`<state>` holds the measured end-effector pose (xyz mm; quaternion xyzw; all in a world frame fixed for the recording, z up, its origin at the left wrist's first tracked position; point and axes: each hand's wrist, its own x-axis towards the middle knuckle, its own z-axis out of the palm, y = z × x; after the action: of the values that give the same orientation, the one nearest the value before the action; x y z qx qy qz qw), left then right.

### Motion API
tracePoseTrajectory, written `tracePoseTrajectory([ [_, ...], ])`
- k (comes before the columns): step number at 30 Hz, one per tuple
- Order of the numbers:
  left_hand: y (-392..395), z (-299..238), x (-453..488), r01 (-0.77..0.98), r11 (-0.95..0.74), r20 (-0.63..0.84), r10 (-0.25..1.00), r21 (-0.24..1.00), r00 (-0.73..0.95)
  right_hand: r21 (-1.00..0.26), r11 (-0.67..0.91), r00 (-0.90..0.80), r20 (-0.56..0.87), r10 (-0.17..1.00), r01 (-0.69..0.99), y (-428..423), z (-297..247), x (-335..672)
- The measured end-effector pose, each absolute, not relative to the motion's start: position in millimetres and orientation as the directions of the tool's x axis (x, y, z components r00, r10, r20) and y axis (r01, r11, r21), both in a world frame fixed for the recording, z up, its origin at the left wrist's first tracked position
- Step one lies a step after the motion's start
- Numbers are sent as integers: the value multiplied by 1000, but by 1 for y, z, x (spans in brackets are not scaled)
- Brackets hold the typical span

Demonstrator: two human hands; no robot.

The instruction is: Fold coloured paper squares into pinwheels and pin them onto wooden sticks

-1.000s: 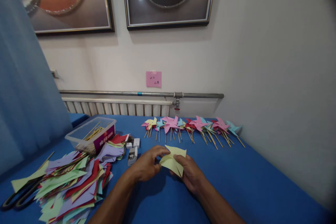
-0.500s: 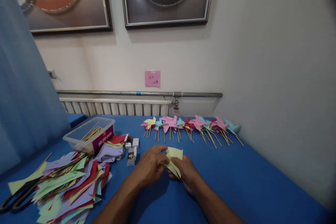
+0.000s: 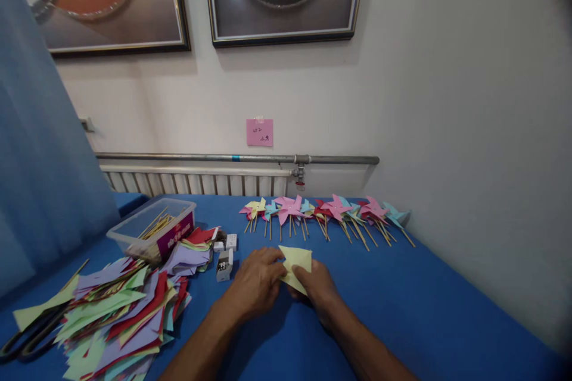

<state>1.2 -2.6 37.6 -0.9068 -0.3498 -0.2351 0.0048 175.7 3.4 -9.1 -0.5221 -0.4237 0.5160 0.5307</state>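
Observation:
Between my hands, above the blue tabletop, is a pale yellow piece of paper (image 3: 295, 259) with cut, partly folded edges. My right hand (image 3: 319, 292) grips its lower right part, the thumb pressed on top and the other fingers hidden underneath. At the paper's left edge, my left hand (image 3: 259, 277) has its fingers curled together, pinching a corner; the fingertips are partly hidden. Behind the hands lies a row of finished paper pinwheels (image 3: 290, 208) on thin sticks. Just left of my left hand stands a small open box (image 3: 224, 266) with shiny metal bits inside.
A heap of cut coloured paper (image 3: 120, 315) spreads at the left, beside black-handled scissors (image 3: 38, 333). Behind it are a clear plastic tub (image 3: 152, 229) of sticks, more paper pieces (image 3: 187, 256) and small white boxes (image 3: 231, 242). A wall bounds the blue table (image 3: 402, 303) on the right.
The yellow paper's upper left corner has opened out flatter and wider, and its lower point sits higher. Both hands stay at nearly the same spot.

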Motion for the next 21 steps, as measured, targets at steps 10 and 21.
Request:
tracePoseTrajectory([
  [10,-8,31,16,631,-775,547,544,36,637,-996,-87,148,-84,985,13,7,-9,177],
  [21,-2,30,12,644,-751,525,611,146,592,-995,-100,130,-95,987,31,1,-2,176],
])
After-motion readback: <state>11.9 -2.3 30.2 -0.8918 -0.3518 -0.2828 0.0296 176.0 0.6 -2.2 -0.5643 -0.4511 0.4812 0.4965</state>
